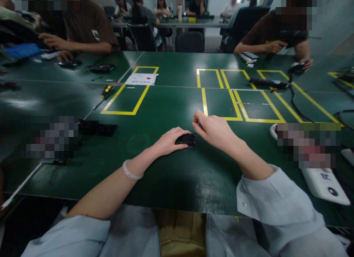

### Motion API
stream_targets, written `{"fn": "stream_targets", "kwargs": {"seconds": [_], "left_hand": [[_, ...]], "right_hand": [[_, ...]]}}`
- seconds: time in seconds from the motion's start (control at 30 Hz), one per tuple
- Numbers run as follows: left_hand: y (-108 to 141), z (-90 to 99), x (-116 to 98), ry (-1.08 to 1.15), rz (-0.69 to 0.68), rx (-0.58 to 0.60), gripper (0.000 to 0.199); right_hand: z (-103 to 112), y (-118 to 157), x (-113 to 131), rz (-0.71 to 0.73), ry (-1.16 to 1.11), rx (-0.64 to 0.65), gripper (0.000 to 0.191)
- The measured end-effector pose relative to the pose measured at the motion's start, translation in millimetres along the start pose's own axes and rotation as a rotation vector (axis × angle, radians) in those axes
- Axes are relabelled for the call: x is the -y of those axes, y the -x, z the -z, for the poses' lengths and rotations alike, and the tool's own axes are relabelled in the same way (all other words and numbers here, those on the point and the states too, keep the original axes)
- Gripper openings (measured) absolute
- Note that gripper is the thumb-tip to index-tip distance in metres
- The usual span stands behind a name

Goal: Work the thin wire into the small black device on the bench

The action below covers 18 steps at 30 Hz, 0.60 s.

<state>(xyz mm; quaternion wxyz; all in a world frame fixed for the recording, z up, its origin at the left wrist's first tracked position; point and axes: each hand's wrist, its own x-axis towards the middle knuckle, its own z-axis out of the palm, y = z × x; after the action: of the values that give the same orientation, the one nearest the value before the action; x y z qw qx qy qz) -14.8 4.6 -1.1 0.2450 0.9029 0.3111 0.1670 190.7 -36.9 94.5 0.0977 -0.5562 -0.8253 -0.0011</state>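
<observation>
A small black box-shaped part (188, 140) rests on the green table in front of me. My left hand (173, 139) grips it from the left, thumb on the near side and fingers on the far side. At the part's right edge is my right hand (211, 127), its thumb and index finger pinched together. A thin dark thing shows below that pinch, too small to name. I cannot tell whether it belongs to the black part.
A yellow-and-black screwdriver (106, 91) and a paper label (142, 79) lie ahead on the left. Black parts (98, 127) sit left of my hands. A white device (325, 185) is at right. Black cables (297, 105) cross the right side. Co-workers sit opposite.
</observation>
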Motion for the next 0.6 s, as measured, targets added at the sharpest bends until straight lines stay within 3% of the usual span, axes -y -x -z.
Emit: {"fn": "stream_targets", "kwargs": {"seconds": [0.6], "left_hand": [[0.5, 3.1, -1.5, 0.016, 0.011, 0.001, 0.046]], "right_hand": [[3.3, -0.2, 0.0, -0.035, 0.021, 0.030, 0.030]]}}
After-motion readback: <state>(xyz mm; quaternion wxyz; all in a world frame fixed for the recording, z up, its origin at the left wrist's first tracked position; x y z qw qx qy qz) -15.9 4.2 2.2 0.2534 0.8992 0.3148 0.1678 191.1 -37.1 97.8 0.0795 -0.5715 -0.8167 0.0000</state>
